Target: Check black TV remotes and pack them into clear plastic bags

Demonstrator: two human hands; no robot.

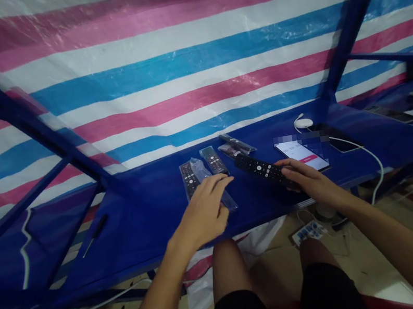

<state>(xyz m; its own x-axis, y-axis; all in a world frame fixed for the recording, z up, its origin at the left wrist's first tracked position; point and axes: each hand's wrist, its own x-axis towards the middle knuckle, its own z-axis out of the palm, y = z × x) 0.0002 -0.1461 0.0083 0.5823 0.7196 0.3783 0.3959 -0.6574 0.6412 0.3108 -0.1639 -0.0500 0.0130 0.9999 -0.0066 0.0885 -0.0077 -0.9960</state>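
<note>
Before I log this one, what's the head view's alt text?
A right hand holds a black remote over a blue table, with the left hand near bagged remotes. A lit phone lies at right; a striped sheet hangs behind.

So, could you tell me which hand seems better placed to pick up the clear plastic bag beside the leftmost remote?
Probably the left hand: it is right by the clear plastic bag and shows nothing in its grip, while the right hand, farther off, holds a black remote.
</note>
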